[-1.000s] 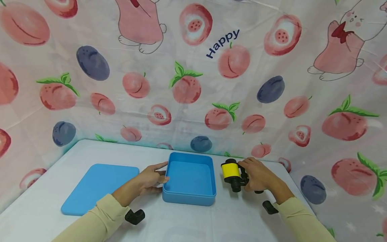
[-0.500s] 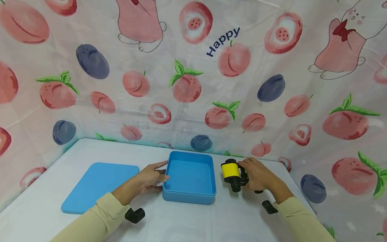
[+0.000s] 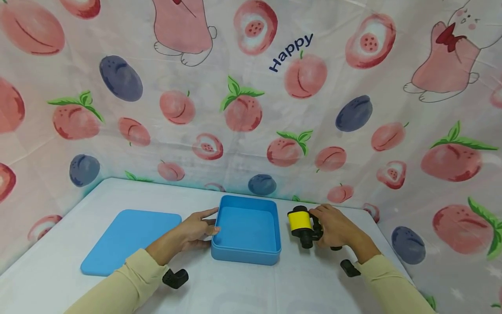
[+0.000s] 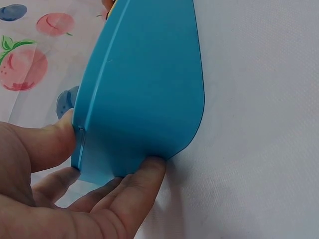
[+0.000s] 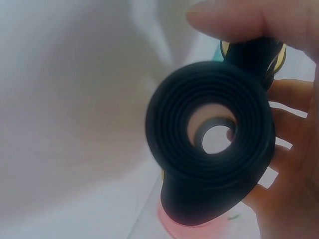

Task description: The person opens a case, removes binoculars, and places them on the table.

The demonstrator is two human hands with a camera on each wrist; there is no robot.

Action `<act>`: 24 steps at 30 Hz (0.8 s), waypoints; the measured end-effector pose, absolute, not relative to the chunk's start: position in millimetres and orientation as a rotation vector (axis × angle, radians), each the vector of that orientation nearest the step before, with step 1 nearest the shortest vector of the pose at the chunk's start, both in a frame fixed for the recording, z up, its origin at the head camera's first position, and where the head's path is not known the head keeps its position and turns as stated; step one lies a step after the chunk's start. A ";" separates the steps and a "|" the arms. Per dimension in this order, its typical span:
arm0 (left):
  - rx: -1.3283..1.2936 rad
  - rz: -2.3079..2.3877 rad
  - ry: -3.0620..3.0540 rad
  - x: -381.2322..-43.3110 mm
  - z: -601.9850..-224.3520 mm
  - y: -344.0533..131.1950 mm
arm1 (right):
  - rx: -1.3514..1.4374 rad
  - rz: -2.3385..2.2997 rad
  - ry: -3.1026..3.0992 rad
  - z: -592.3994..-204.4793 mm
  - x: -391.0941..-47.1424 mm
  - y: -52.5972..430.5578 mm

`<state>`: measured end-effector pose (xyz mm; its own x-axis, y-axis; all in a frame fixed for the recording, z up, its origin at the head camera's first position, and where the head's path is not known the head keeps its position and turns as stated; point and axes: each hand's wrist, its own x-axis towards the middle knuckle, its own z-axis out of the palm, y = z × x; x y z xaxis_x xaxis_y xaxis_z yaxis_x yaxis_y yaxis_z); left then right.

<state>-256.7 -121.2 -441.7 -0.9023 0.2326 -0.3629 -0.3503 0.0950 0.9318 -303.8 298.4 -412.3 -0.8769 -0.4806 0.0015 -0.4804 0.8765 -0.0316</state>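
Observation:
A blue open-topped square box (image 3: pixel 246 255) sits on the white table with nothing inside. My left hand (image 3: pixel 196 231) grips its left side, the thumb at the rim and the other fingers against the outer wall. The left wrist view shows the fingertips (image 4: pixel 152 167) low on the wall (image 4: pixel 144 89). To the right of the box, my right hand (image 3: pixel 334 226) holds yellow-and-black binoculars (image 3: pixel 300 221) by the right-hand barrel, which it mostly hides in the head view. One round black eyepiece (image 5: pixel 209 79) faces the right wrist camera.
A flat blue lid-like panel (image 3: pixel 133 235) lies on the table at the left, partly behind the left forearm. A patterned fruit cloth (image 3: pixel 243 144) hangs behind the table and along its sides. Black wrist-worn devices (image 3: pixel 175 279) stick out below both wrists.

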 end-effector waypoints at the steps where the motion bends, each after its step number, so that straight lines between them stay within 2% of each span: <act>1: -0.116 1.859 1.960 -256.6 -441.4 -121.2 | -0.781 -0.049 3.038 -412.5 -304.1 298.5; 24: -0.129 1.854 1.972 -254.7 -439.6 -121.0 | -0.806 -0.030 3.031 -420.3 -310.5 301.3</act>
<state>-254.7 -121.0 -439.6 -0.9039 0.2200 -0.3668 -0.3525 0.1026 0.9302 -310.5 301.3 -420.3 -0.8680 -0.4966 -0.0002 -0.4965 0.8678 -0.0202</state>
